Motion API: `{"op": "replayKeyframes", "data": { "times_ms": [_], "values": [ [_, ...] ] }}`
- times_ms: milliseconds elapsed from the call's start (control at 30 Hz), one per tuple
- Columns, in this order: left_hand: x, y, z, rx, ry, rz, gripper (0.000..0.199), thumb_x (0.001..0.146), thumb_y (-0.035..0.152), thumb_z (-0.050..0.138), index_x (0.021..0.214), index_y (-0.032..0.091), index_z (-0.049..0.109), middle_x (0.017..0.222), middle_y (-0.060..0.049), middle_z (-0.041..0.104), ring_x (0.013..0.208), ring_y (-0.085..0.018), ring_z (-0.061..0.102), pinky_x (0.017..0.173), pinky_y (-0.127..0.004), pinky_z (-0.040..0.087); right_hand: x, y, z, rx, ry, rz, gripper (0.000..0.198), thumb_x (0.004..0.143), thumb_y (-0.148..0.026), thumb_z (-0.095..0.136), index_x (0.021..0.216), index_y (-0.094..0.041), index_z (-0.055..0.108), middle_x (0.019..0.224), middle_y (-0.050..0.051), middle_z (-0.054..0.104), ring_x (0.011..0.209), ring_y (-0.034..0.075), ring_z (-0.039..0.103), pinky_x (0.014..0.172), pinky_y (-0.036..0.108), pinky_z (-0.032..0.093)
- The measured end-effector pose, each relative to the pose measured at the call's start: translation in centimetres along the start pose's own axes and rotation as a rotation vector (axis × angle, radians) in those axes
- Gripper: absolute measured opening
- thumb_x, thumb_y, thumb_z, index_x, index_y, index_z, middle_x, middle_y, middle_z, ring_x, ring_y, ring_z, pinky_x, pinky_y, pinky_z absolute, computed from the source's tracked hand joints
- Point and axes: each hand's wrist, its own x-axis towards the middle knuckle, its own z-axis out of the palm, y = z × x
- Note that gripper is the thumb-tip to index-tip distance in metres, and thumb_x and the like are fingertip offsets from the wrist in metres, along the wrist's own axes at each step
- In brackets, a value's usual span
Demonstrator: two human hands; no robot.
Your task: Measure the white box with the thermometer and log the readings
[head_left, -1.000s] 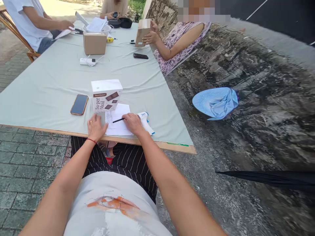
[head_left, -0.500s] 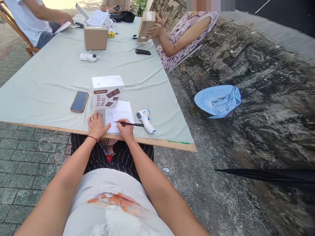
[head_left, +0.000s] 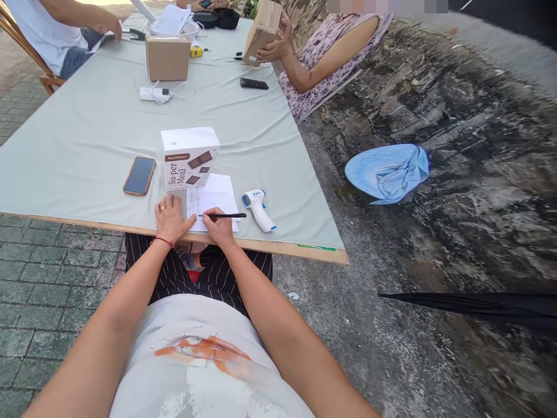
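My right hand (head_left: 220,227) is closed round a black pen (head_left: 230,216), its tip at the sheet of paper (head_left: 220,194) with printed and handwritten lines. Spread flat, my left hand (head_left: 172,219) rests on the tablecloth, the thumb reaching the paper's left edge. Just behind the paper stands a white box (head_left: 190,159) labelled "Su-per Meal", upright and partly over the sheet. A phone (head_left: 140,175) with a brown case lies left of the box. To the right of the paper is a white and blue infrared thermometer (head_left: 259,210).
Farther back on the table (head_left: 87,151) are a cardboard box (head_left: 167,59), a white device with a cable (head_left: 154,94) and a black phone (head_left: 253,84). A person at right holds another cardboard box (head_left: 262,32). A blue hat (head_left: 387,174) and a black umbrella (head_left: 470,307) are at right.
The pen has swung to lie nearly level, and my right hand has shifted slightly left. The person at right has tilted the cardboard box. The view has shifted slightly.
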Motion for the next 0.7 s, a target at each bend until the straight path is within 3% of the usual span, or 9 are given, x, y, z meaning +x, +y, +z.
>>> {"op": "replayKeyframes", "data": {
  "times_ms": [700],
  "values": [
    [0.00, 0.05, -0.13, -0.023, -0.007, -0.007, 0.059, 0.080, 0.050, 0.062, 0.128, 0.017, 0.053, 0.141, -0.017, 0.050, 0.134, -0.034, 0.042, 0.114, -0.047, 0.027, 0.10, -0.06, -0.12, -0.005, -0.020, 0.020, 0.013, 0.069, -0.036, 0.054, 0.069, -0.024, 0.059, 0.063, -0.001, 0.062, 0.064, 0.017, 0.054, 0.068, 0.032, 0.046]
  ]
}}
